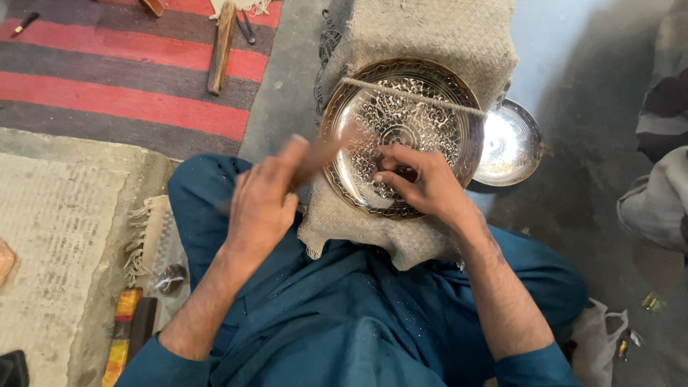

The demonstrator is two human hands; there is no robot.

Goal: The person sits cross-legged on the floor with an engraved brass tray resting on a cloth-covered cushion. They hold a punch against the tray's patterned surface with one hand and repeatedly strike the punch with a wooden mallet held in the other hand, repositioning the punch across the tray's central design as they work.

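An engraved silver-coloured metal plate [430, 97] lies on a burlap-covered block [430, 32], tied down by a cord [408, 94] across its upper part. My left hand [261, 204] grips a wooden-handled hammer [326, 150], blurred by motion, just left of the plate. Resting on the plate's lower middle is my right hand [423, 183], with its fingers pinched around a small chisel that is mostly hidden.
A plain shiny metal dish [512, 147] sits right of the block. A wooden mallet [221, 46] and small tools lie on a red striped rug [122, 100] at the top left. Another person's clothing [663, 143] is at the right edge. A white bag [595, 333] lies at the lower right.
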